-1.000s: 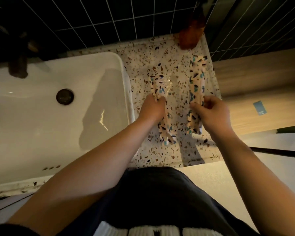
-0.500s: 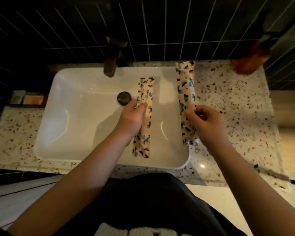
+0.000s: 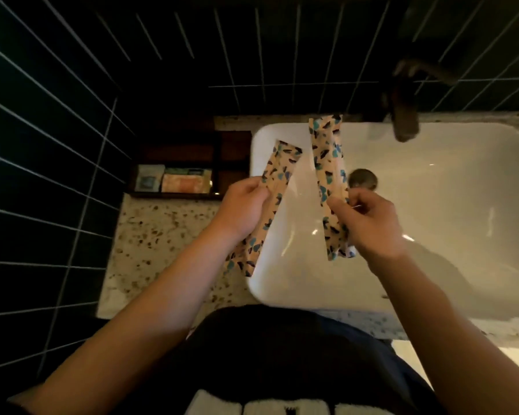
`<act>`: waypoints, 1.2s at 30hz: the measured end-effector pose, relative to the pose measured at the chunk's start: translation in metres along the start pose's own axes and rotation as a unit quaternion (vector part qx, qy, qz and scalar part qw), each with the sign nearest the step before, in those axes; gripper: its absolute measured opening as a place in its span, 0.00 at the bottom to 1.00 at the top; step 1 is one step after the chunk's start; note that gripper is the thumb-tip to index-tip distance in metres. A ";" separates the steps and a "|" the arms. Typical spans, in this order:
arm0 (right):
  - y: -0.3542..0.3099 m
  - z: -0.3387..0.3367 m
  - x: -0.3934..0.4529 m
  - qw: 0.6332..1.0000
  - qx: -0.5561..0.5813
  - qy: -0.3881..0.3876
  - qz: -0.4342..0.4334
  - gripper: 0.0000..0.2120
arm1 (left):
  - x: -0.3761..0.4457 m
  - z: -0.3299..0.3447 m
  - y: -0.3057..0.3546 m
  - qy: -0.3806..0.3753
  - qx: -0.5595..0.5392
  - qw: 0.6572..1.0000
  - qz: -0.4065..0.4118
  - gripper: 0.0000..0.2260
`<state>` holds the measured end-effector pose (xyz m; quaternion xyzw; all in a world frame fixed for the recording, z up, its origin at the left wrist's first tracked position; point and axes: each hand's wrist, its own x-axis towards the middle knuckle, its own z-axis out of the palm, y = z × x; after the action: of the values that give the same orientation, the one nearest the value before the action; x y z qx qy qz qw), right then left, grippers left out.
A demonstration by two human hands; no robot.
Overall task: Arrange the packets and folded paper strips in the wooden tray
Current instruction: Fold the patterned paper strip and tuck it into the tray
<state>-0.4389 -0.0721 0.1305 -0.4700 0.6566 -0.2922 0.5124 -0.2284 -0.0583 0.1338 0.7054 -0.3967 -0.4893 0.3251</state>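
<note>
Holding one patterned paper strip in each hand above the white sink basin (image 3: 432,235). Left hand (image 3: 243,209) closed around the middle of the left strip (image 3: 270,205), with the strip's upper end slanting up and right past the fingers and its lower end trailing below the wrist, over the basin's left rim. Right hand (image 3: 369,223) pinched shut on the right strip (image 3: 327,175), upper end rising well above the knuckles toward the back rim, lower end hanging beside the palm. Strips apart, not touching, both peach with blue and dark flecks. Wooden tray (image 3: 189,139) sitting on the speckled terrazzo surface (image 3: 150,235) left of the basin, up and left of the left hand, well apart from it. Pale blue packet (image 3: 149,182) and orange packet (image 3: 186,184) lying side by side in the tray's near compartment. Dark drain plug (image 3: 363,178) just above the right hand; faucet (image 3: 403,115) at the basin's back edge.
</note>
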 end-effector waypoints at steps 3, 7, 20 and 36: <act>-0.015 0.057 -0.008 1.000 -0.019 0.008 0.013 0.06 | 0.003 -0.065 -0.022 -0.023 0.015 0.999 0.020 0.12; -0.035 0.108 -0.011 0.999 -0.053 -0.003 0.003 0.08 | 0.014 -0.123 -0.048 -0.001 0.069 0.997 0.031 0.12; -0.097 0.189 0.039 0.985 -0.143 -0.045 -0.086 0.07 | 0.101 -0.192 -0.072 0.114 0.286 0.948 0.080 0.05; -0.116 0.238 0.108 0.987 -0.134 -0.062 -0.061 0.05 | 0.209 -0.191 -0.106 0.206 0.405 0.873 0.177 0.08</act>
<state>-0.1802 -0.1926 0.1159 -0.5905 0.6270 -0.2030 0.4657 0.0211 -0.1779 0.0127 0.7780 -0.6024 -0.0642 0.1665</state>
